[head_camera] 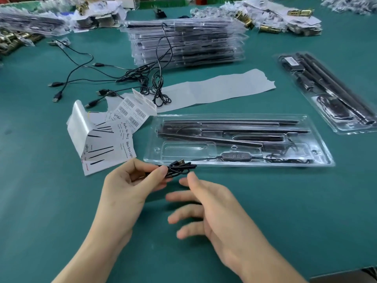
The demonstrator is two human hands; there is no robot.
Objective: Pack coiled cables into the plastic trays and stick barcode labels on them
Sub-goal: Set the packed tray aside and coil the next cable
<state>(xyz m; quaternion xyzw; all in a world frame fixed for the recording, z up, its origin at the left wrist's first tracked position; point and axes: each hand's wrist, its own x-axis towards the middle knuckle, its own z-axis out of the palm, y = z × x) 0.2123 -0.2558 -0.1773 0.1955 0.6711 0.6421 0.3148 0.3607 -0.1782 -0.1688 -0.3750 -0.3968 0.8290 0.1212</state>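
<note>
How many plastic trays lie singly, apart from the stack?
2: centre tray, just beyond the left hand; right tray, at far right. The stack may hide others.

In the middle of the table (275, 201) lies a tray (183, 150). Label sheets (106, 135) lie left of it, a tray stack (183, 43) behind, another tray (318, 105) by the right edge.

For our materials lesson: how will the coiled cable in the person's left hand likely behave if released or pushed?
The coiled cable is probably floppy: loose cables nearby lie in slack curves. It may uncoil if released, since only the left hand pinches its loops. It seems light; fingertips carry it.
</note>
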